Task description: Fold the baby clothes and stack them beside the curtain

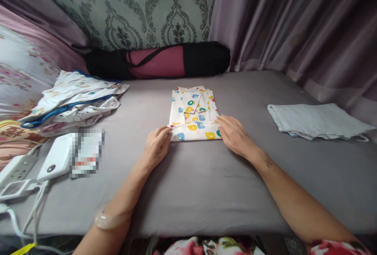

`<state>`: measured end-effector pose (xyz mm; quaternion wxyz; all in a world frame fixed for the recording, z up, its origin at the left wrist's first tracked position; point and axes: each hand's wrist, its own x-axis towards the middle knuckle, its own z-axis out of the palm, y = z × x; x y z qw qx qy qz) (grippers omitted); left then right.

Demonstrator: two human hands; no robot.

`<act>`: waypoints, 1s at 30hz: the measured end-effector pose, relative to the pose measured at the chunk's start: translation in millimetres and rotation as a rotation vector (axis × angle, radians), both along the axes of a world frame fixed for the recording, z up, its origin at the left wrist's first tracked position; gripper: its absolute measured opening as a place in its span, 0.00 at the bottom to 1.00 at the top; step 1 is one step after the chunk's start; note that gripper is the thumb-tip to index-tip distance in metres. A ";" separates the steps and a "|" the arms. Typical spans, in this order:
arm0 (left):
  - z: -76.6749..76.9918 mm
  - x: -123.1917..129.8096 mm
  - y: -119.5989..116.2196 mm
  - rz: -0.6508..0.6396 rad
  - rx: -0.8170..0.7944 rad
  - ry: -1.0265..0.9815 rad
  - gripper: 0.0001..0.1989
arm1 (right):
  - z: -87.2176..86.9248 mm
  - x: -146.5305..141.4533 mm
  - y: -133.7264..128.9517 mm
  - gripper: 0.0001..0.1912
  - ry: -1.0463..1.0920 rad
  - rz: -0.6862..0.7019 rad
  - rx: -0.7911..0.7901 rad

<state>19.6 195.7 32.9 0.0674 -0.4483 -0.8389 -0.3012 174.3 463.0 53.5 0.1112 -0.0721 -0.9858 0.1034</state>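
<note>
Neatly folded garment [193, 117], white, colourfully letter-printed — left hand [156, 145], right hand [235, 135] gripping its sides

The support surface [194, 192] was covered with a grey, lightly creased sheet. A folded garment [193, 127] with a multicoloured print was positioned near the centre. A long black-and-maroon bag [156, 62] lay along the rear edge. A pile of printed cloths [73, 92] with blue trim occupied the left side, behind a white device [57, 157], a power strip [19, 168] and a pixelated flat item [88, 151]. A pale folded cloth [315, 121] lay at right.
</note>
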 end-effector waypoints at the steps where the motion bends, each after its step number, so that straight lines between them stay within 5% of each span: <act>1: 0.4 3.1 2.1 -0.062 -0.034 0.024 0.16 | -2.4 -0.9 -4.2 0.24 -0.001 0.094 0.010; 6: 0.6 18.9 15.4 -0.231 -0.244 0.098 0.23 | -9.7 -4.3 -19.0 0.29 -0.114 0.254 -0.007; 21: -12.6 24.5 30.8 -0.207 -0.444 0.053 0.28 | -15.9 -12.7 -25.9 0.27 -0.228 0.318 -0.029; 30: 4.7 18.3 37.0 -0.233 -0.491 0.067 0.25 | -13.0 -13.4 -25.7 0.28 -0.245 0.299 -0.073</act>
